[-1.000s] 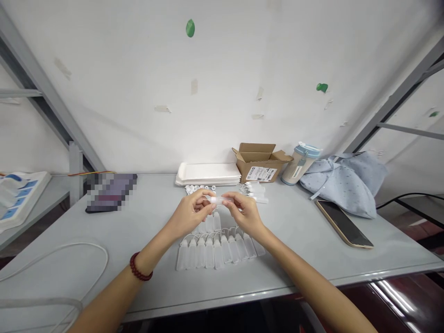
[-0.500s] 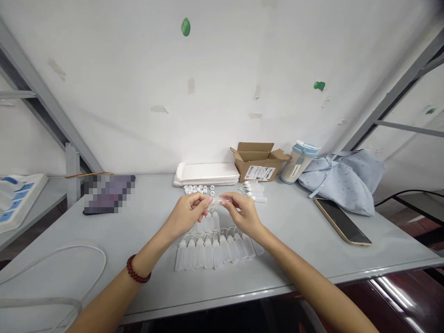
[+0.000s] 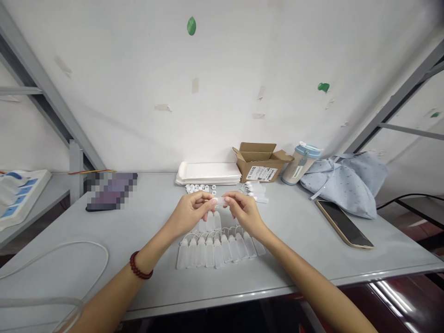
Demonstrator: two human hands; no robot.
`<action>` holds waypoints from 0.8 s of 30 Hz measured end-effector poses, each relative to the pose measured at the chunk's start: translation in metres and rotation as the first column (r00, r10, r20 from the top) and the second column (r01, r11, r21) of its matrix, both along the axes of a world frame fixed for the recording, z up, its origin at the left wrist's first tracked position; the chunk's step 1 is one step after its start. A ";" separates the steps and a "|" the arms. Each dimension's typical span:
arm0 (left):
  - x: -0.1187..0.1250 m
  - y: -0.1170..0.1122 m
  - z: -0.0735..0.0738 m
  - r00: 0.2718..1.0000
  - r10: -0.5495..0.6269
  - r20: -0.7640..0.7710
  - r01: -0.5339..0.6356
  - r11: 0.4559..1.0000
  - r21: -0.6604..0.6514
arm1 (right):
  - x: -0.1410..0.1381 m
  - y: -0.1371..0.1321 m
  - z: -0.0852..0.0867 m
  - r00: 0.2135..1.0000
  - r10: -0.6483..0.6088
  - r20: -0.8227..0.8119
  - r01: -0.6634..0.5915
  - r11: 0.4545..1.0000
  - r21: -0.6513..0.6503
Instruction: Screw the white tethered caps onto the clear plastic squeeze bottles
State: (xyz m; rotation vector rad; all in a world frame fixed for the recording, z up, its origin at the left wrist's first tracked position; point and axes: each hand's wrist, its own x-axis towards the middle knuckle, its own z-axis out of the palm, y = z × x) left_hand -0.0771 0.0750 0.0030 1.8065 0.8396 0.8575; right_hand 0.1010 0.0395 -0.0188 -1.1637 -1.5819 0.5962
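Note:
Between my two hands is a small translucent plastic bottle (image 3: 220, 201), lying roughly sideways above the table. My left hand (image 3: 190, 212) pinches its left end with thumb and fingers, and my right hand (image 3: 247, 213) pinches the right end. Fingertips cover both ends, so its neck and any cap cannot be made out. Below the hands, a row of similar bottles (image 3: 209, 256) with looped white straps lies on the table. A second, shorter group of bottles (image 3: 210, 223) is partly hidden behind my left hand. Small white caps (image 3: 201, 188) lie just beyond my fingers.
Further bottles (image 3: 256, 188) lie right of the caps. Behind stand a stack of white trays (image 3: 208, 173), an open cardboard box (image 3: 260, 167) and a tumbler (image 3: 301, 164). A cloth bag (image 3: 343, 185) and phone (image 3: 344, 224) are at right; a cable (image 3: 100, 247) loops at left.
Both hands still hold the bottle, with small shifts of the fingers; more of its translucent body shows between them. The whole view has shifted slightly.

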 end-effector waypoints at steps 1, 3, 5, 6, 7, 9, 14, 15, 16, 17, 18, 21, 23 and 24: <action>0.000 0.000 0.000 1.000 -0.014 0.001 0.014 1.000 -0.022 | 0.000 0.000 0.000 1.000 -0.009 -0.002 0.009 1.000 0.015; 0.002 0.001 0.001 1.000 -0.019 0.003 0.019 0.998 -0.057 | -0.001 -0.001 0.000 0.999 -0.029 0.016 0.028 0.998 0.058; 0.003 0.000 0.000 1.000 -0.002 0.027 0.004 0.996 -0.091 | -0.001 -0.001 -0.001 0.998 -0.039 0.057 0.032 0.993 0.113; 0.004 0.000 0.000 0.999 0.008 0.040 -0.004 0.994 -0.108 | -0.001 0.000 -0.002 0.996 -0.040 0.084 0.028 0.990 0.141; 0.005 0.000 -0.001 0.999 0.016 0.050 -0.010 0.992 -0.123 | -0.001 0.000 -0.003 0.993 -0.041 0.114 0.021 0.985 0.170; 0.006 0.000 -0.002 0.998 0.024 0.059 -0.015 0.989 -0.147 | 0.000 0.001 -0.006 0.983 -0.047 0.178 0.005 0.973 0.229; 0.005 0.001 -0.003 1.000 0.016 0.015 -0.014 0.993 -0.121 | 0.000 0.002 -0.008 0.950 -0.049 0.308 -0.048 0.954 0.297; 0.005 0.000 -0.003 1.000 0.010 -0.003 -0.011 0.995 -0.101 | 0.000 0.001 -0.007 0.948 -0.038 0.316 -0.057 0.957 0.284; 0.005 -0.001 -0.002 1.000 0.008 -0.020 -0.010 0.997 -0.079 | 0.000 0.001 -0.006 0.949 -0.023 0.316 -0.063 0.964 0.260; 0.005 -0.002 -0.001 0.999 0.012 -0.039 -0.014 0.998 -0.054 | 0.000 0.001 -0.004 0.952 -0.004 0.306 -0.068 0.972 0.226; 0.005 -0.003 0.000 0.998 0.021 -0.060 -0.023 0.999 -0.027 | 0.000 0.000 -0.003 0.958 0.019 0.285 -0.074 0.980 0.184; 0.004 -0.007 0.003 0.990 0.056 -0.129 -0.048 0.997 0.063 | 0.001 0.000 0.001 0.983 0.084 0.164 -0.091 0.995 0.033; 0.004 -0.008 0.003 0.984 0.055 -0.169 -0.033 0.991 0.130 | 0.002 0.001 0.001 0.991 0.114 0.064 -0.109 0.992 -0.068; 0.004 -0.008 0.003 0.982 0.050 -0.183 -0.020 0.986 0.166 | 0.002 0.002 0.001 0.992 0.122 0.021 -0.119 0.986 -0.112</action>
